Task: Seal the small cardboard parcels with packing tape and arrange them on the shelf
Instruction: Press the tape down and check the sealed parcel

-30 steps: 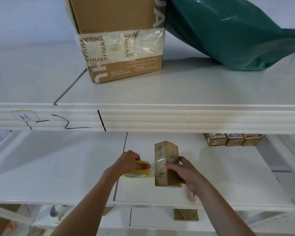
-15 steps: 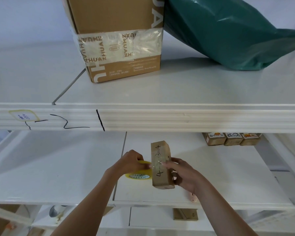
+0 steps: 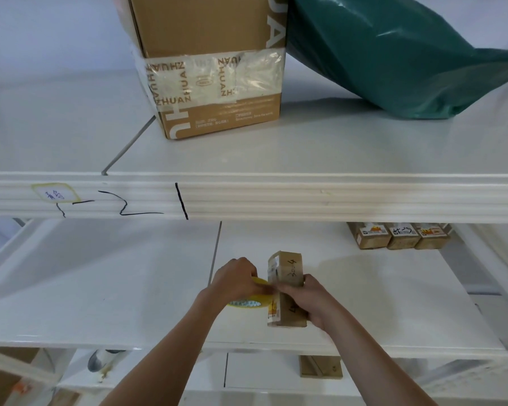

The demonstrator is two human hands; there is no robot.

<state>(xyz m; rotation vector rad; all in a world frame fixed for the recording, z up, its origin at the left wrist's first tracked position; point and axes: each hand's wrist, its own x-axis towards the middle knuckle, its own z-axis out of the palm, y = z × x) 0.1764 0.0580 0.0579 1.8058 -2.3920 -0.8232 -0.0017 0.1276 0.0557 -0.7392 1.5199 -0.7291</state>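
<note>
Parcel (image 3: 288, 288) stands on end on lower shelf (image 3: 129, 288), long axis upright, right hand (image 3: 308, 300) gripping its middle, left hand (image 3: 235, 281) just left of it clutching tape roll (image 3: 251, 298).

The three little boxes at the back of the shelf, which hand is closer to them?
Right. The right hand grips the small cardboard parcel, below and left of the three small boxes. The left hand, holding the yellow tape roll, is farther left.

Four small parcels (image 3: 288, 288), one tape roll (image 3: 248, 301), one large carton (image 3: 214, 68), one green bag (image 3: 393, 54).
</note>
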